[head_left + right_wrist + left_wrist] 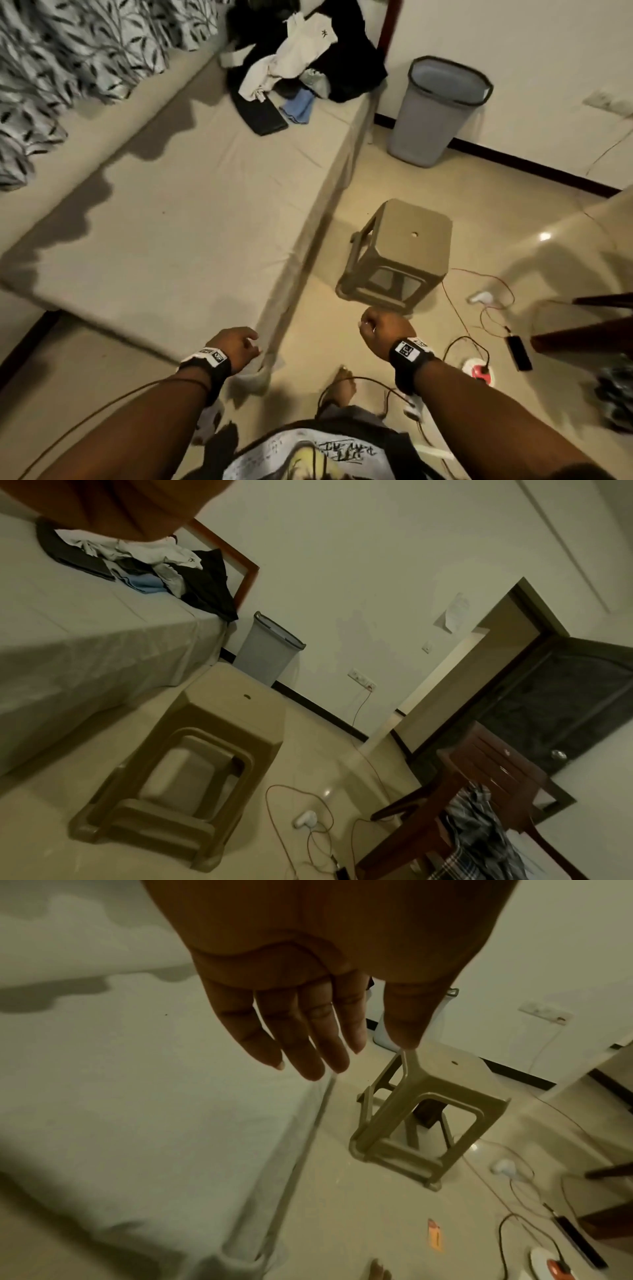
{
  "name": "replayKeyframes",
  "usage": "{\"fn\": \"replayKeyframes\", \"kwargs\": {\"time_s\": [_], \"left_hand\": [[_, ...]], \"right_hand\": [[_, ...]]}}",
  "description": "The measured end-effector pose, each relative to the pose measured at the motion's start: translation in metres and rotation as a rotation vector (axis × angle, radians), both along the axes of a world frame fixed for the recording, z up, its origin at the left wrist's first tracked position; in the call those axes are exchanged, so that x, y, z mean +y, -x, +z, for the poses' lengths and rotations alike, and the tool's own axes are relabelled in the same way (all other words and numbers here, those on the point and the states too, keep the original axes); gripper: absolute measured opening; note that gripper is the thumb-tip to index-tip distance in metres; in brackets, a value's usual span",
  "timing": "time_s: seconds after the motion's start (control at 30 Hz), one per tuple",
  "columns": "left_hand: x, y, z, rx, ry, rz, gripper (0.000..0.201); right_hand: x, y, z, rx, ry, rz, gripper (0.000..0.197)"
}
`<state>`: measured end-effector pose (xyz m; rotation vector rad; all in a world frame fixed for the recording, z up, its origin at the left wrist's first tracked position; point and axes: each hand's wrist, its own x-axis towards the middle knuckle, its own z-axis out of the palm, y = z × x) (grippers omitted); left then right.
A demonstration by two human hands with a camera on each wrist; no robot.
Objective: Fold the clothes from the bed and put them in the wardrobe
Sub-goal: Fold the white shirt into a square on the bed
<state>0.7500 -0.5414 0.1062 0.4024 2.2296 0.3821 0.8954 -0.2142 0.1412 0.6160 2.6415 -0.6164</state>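
Note:
A heap of unfolded clothes (301, 61), white, black and light blue, lies at the far end of the beige bed (171, 222). It also shows in the right wrist view as the clothes heap (154, 566). My left hand (251, 342) hovers above the bed's near corner with nothing in it. In the left wrist view that left hand (359, 1053) has straight, relaxed fingers (308, 1042). My right hand (368, 323) hangs over the floor in front of the stool, curled into a fist with nothing visible in it. Both hands are far from the clothes.
A tan plastic stool (400, 253) stands beside the bed, with a grey bin (442, 109) against the wall beyond it. Cables and a plug strip (479, 370) lie on the floor at right. A wooden chair (479, 777) carries checked cloth. A leaf-print blanket (68, 61) covers the bed's left side.

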Motion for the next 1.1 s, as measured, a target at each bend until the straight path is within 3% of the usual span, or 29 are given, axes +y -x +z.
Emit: {"fn": "replayKeyframes", "kwargs": {"time_s": [0.13,0.3,0.43,0.6,0.7,0.93,1.1], "left_hand": [[0.11,0.024,0.028,0.048,-0.095,0.029,0.04],[0.201,0.058,0.057,0.048,-0.203,-0.006,0.04],[0.233,0.096,0.059,0.046,-0.181,-0.033,0.04],[0.26,0.174,0.05,0.067,-0.176,0.055,0.037],[0.276,0.231,0.045,0.068,-0.164,0.075,0.038],[0.308,0.388,0.066,0.08,-0.147,0.069,0.037],[0.339,0.476,0.072,0.098,-0.268,0.24,0.02]], "right_hand": [[0.087,0.025,0.014,-0.003,-0.033,-0.022,0.026],[0.15,0.08,0.034,0.065,0.026,-0.083,0.022],[0.176,0.13,0.04,0.094,0.073,-0.07,0.024],[0.213,0.218,0.04,0.072,0.055,0.041,0.018],[0.243,0.28,0.038,0.075,0.027,0.06,0.018],[0.3,0.414,0.052,0.083,0.028,-0.083,0.008],[0.328,0.51,0.048,0.061,0.038,-0.012,0.016]]}}
